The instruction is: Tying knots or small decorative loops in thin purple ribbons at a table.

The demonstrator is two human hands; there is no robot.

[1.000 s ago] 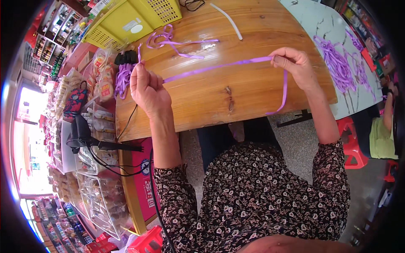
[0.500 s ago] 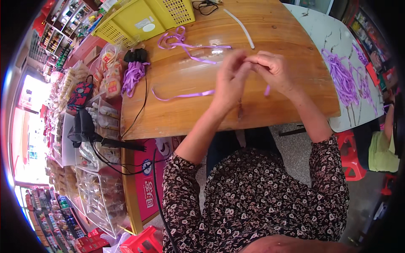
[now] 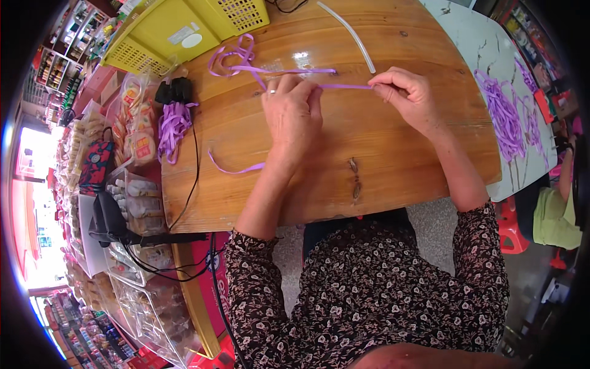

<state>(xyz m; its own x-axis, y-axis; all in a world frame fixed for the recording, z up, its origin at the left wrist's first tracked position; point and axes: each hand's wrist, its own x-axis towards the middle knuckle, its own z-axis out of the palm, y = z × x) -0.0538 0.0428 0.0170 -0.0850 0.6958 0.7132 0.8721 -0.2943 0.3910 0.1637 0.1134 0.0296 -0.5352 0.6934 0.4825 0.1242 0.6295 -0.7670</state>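
The left grip [image 3: 292,114] and right grip [image 3: 410,101] each pinch a purple ribbon [image 3: 346,87], stretched between them over the desk [image 3: 393,166]. Another ribbon [image 3: 301,71] lies looped just beyond the left grip, a pale strip [image 3: 353,32] beyond the right grip, and a yellow crate [image 3: 214,21] farther off, leftward.

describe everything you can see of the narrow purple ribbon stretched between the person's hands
The narrow purple ribbon looks like smooth, flat fabric. Its visible stretch runs nearly straight and level, seemingly taut, over the brown wooden table, from the left hand to the right hand, which pinches it between thumb and fingertips. Its ends cannot be made out.
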